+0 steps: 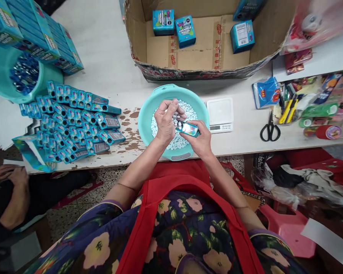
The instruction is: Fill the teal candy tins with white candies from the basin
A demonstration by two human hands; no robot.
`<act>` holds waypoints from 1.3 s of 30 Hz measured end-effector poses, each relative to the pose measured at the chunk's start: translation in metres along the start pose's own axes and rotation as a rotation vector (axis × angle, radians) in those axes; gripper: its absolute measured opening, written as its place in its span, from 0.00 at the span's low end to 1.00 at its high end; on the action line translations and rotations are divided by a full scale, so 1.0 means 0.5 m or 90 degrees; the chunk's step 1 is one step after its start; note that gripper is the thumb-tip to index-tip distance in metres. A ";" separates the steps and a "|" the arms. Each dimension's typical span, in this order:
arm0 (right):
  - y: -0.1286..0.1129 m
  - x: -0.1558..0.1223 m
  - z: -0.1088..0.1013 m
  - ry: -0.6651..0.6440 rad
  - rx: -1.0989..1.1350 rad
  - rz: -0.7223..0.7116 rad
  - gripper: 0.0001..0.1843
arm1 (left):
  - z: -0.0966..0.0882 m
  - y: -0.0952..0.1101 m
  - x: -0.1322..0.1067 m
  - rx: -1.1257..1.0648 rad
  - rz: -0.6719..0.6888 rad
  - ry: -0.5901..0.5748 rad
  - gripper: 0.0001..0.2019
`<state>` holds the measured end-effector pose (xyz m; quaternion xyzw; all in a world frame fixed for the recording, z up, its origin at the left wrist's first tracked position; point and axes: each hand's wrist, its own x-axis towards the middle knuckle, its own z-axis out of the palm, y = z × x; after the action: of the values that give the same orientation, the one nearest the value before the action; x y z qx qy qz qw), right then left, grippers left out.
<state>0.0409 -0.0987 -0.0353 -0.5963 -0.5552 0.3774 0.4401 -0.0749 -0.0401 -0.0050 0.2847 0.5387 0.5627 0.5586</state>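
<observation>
A teal basin (148, 110) full of small white candies (188, 112) sits at the table's near edge. Over it my left hand (167, 121) is cupped, fingers curled round a few white candies. My right hand (200, 142) grips a small blue candy box (188, 128), its open end touching my left hand's fingers. Both hands hover just above the candies in the basin.
A heap of small blue boxes (74, 121) lies left of the basin, by a teal tub (5, 80) and stacked flat cartons (37, 30). A white scale (220, 114), scissors (270, 129) and a cardboard box (200, 38) stand nearby. Another person's hands (8, 179) rest at lower left.
</observation>
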 end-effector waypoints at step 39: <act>0.053 0.063 -0.097 -0.100 0.192 0.069 0.23 | -0.004 -0.010 0.014 -0.132 -0.071 0.065 0.16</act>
<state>0.0982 -0.0724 -0.0430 -0.5213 -0.4917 0.5250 0.4591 -0.0766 -0.0352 -0.0123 0.1663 0.5203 0.5971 0.5875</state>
